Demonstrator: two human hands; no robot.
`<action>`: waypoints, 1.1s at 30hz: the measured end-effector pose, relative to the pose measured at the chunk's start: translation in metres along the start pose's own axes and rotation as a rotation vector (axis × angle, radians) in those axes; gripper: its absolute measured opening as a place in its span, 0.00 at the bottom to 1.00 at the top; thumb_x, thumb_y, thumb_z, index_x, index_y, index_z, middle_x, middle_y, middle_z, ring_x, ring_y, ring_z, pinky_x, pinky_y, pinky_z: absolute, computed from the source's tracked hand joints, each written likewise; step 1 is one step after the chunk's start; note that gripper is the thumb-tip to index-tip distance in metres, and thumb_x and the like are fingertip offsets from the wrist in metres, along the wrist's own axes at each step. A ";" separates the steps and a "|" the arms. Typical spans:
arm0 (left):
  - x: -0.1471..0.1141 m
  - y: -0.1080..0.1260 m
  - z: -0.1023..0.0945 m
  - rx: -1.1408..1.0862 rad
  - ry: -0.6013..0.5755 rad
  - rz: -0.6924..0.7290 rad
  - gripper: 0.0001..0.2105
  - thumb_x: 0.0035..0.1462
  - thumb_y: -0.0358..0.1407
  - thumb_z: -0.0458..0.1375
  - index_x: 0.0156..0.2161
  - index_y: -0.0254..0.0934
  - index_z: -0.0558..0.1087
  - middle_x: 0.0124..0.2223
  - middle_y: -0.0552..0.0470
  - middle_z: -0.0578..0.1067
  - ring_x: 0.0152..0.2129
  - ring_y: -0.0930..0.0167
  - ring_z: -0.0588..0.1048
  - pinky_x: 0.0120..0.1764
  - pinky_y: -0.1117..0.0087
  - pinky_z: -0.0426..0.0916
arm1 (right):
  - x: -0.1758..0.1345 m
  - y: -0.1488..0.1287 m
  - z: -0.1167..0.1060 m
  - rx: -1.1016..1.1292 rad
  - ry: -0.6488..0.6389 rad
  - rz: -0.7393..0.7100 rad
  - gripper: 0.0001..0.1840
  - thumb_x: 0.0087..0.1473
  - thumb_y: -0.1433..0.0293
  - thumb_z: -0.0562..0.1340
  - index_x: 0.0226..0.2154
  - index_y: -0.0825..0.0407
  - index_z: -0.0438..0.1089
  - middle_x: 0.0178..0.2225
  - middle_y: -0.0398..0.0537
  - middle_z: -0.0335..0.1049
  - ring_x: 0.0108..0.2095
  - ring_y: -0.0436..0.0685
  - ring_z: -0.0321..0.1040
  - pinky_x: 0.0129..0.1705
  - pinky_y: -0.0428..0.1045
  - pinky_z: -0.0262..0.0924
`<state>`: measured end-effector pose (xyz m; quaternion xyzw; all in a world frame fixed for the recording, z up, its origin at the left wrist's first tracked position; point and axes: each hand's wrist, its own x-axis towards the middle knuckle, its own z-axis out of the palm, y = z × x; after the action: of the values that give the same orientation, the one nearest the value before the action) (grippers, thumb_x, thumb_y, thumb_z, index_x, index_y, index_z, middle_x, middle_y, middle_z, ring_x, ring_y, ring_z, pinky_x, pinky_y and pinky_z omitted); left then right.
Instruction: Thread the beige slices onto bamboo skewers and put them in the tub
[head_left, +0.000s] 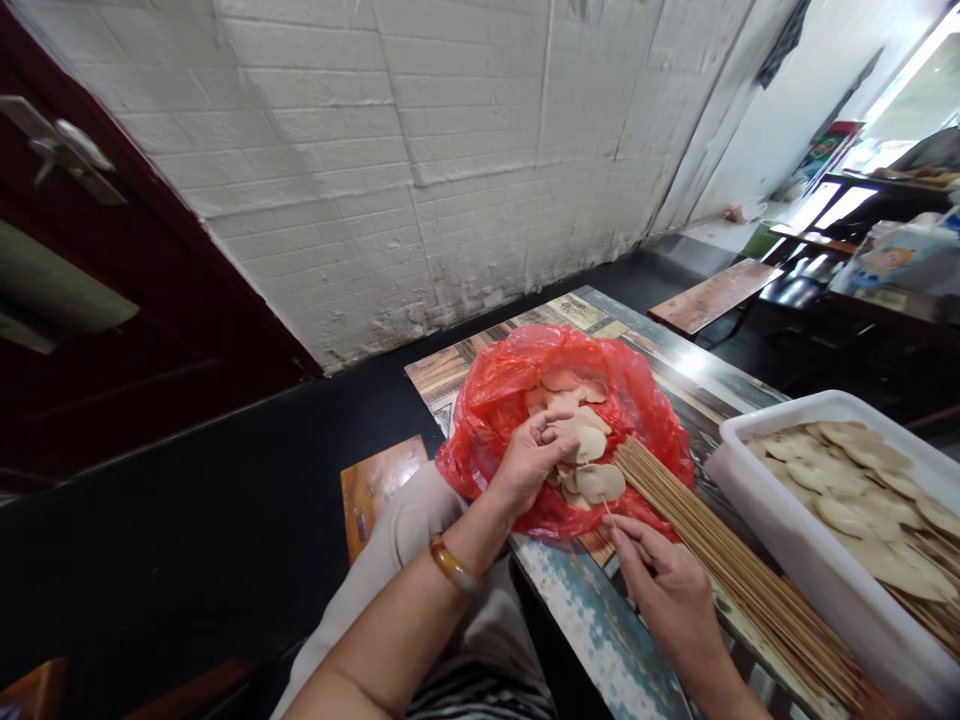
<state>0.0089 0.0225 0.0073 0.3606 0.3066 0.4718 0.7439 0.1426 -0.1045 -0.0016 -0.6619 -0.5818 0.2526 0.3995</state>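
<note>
The fingers of the left hand (pixel 529 455) are curled down into a crumpled red plastic bag (pixel 491 400), pinching at one of the pale, flat, round food slices (pixel 583 432) heaped inside it. An amber bangle (pixel 452 565) sits on that wrist.

The right hand (pixel 670 590) has thumb and forefinger pinched shut on a thin bamboo skewer (pixel 607 512) — its tip points up toward the lowest pale slice at the bag's mouth, and whether it touches that slice cannot be told.

Just beside the right hand, a bundle of long bamboo skewers (pixel 720 555) lies on the table, running diagonally from the bag's edge toward the lower right corner. Right of the bundle stands a white rectangular plastic tub (pixel 780 510) filled with slices of the same kind, some of them on skewers.

All this rests on a worn wooden table with peeling coloured paint (pixel 592 620) — set close to a white-painted brick wall (pixel 420 150). A dark red door (pixel 150 290) is at the far left.
</note>
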 end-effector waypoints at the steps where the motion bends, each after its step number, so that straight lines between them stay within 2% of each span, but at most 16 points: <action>1: 0.000 0.000 0.000 -0.009 0.004 -0.004 0.24 0.39 0.36 0.65 0.44 0.32 0.67 0.25 0.55 0.72 0.19 0.77 0.70 0.24 0.78 0.64 | 0.001 0.000 0.000 0.000 0.005 -0.005 0.16 0.54 0.64 0.55 0.35 0.57 0.73 0.25 0.49 0.74 0.25 0.53 0.71 0.23 0.44 0.63; 8: 0.000 -0.001 -0.002 -0.086 0.031 -0.027 0.24 0.38 0.35 0.66 0.43 0.32 0.68 0.27 0.52 0.74 0.22 0.74 0.73 0.26 0.76 0.66 | 0.000 -0.002 -0.002 -0.069 0.045 -0.088 0.18 0.54 0.65 0.54 0.39 0.60 0.73 0.31 0.53 0.76 0.31 0.56 0.74 0.32 0.45 0.68; 15: -0.001 -0.002 -0.003 -0.111 -0.011 -0.010 0.22 0.41 0.34 0.65 0.44 0.33 0.68 0.30 0.50 0.75 0.24 0.74 0.73 0.27 0.76 0.66 | 0.001 -0.002 -0.002 -0.045 0.022 -0.130 0.20 0.55 0.66 0.53 0.42 0.62 0.72 0.37 0.55 0.75 0.37 0.58 0.73 0.36 0.46 0.69; 23: -0.002 0.000 -0.001 -0.123 0.036 -0.019 0.20 0.40 0.35 0.64 0.42 0.34 0.69 0.31 0.51 0.74 0.24 0.76 0.72 0.27 0.77 0.64 | 0.001 -0.003 -0.002 -0.011 0.014 -0.084 0.19 0.54 0.65 0.55 0.40 0.61 0.73 0.36 0.54 0.76 0.36 0.57 0.74 0.33 0.43 0.69; 33: -0.002 0.000 -0.001 -0.152 0.049 -0.026 0.19 0.41 0.34 0.64 0.41 0.34 0.69 0.31 0.51 0.74 0.24 0.75 0.72 0.27 0.77 0.64 | 0.000 0.000 -0.003 -0.022 -0.004 -0.099 0.19 0.54 0.65 0.55 0.41 0.61 0.73 0.36 0.54 0.76 0.36 0.57 0.73 0.31 0.43 0.69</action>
<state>0.0075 0.0210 0.0067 0.2875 0.2927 0.4926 0.7675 0.1452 -0.1053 0.0006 -0.6362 -0.6174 0.2274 0.4029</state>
